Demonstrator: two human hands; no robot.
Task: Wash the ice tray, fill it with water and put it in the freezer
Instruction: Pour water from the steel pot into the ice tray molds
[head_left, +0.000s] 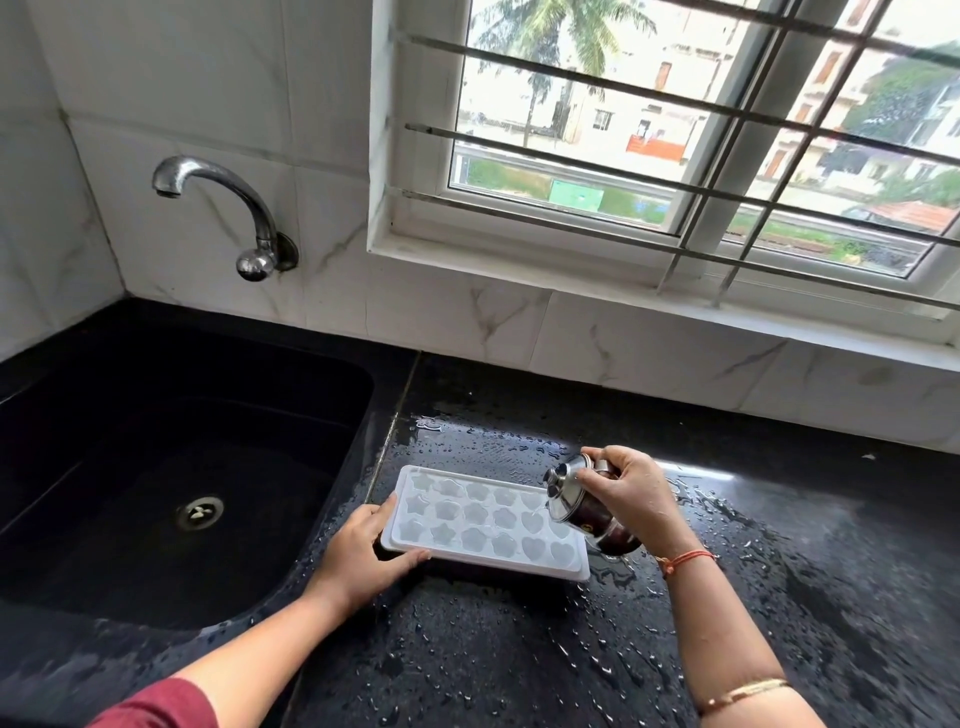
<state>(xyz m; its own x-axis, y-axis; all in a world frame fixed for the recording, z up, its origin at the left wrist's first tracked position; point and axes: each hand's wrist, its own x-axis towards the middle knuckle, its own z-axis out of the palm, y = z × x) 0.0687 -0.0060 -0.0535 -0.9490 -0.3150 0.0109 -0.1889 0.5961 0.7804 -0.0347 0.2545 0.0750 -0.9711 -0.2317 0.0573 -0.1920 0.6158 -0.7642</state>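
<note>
A white ice tray with star and heart shaped cells lies on the wet black counter, just right of the sink. My left hand grips the tray's near left corner, thumb on top. My right hand holds a steel jug with a lid, tilted over the tray's right end. A thin stream of water runs from its lip into the heart cells there.
A black sink with a drain lies to the left. A steel tap on the tiled wall is above it, not running. Water drops cover the counter around the tray. A barred window stands behind.
</note>
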